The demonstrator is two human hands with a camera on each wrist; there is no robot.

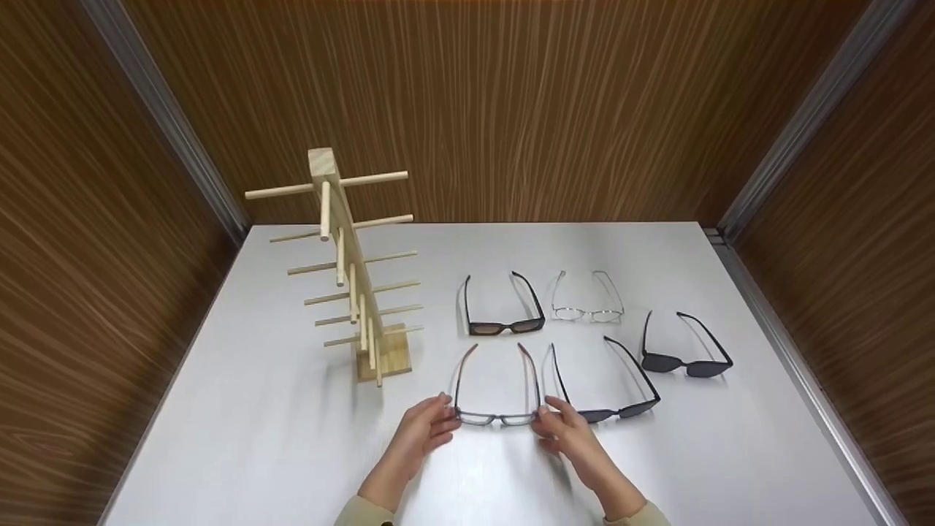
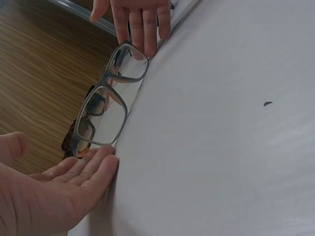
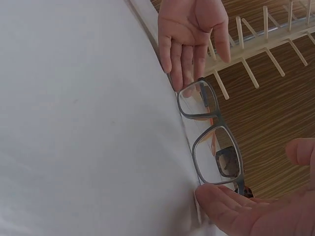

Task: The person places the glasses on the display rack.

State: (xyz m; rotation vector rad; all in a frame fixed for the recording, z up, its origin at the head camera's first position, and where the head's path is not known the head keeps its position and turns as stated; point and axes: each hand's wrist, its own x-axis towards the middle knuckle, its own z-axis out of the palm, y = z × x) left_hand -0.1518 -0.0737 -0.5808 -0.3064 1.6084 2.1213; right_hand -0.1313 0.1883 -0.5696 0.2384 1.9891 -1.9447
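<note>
A pair of clear eyeglasses with a grey-blue frame [image 1: 498,417] and orange-brown temple tips sits between my two hands, its unfolded temples pointing away from me. My left hand [image 1: 421,429] has its fingertips at the left end of the frame. At the opposite end are the fingertips of my right hand [image 1: 572,437], close to a pair of black sunglasses [image 1: 639,409] that it partly covers. In the left wrist view, the left fingers [image 2: 93,172] are extended along the frame corner with the thumb apart. The right wrist view likewise shows straight right fingers [image 3: 219,204] and a separate thumb.
A wooden display rack [image 1: 358,241] with pegs on several levels stands left on the white table [image 1: 241,409]. Behind the eyeglasses lie brown-lensed sunglasses [image 1: 505,328] and thin metal-framed glasses [image 1: 588,315]. More dark sunglasses [image 1: 687,366] lie farther right. Wood-grain panels [image 1: 467,109] enclose the table.
</note>
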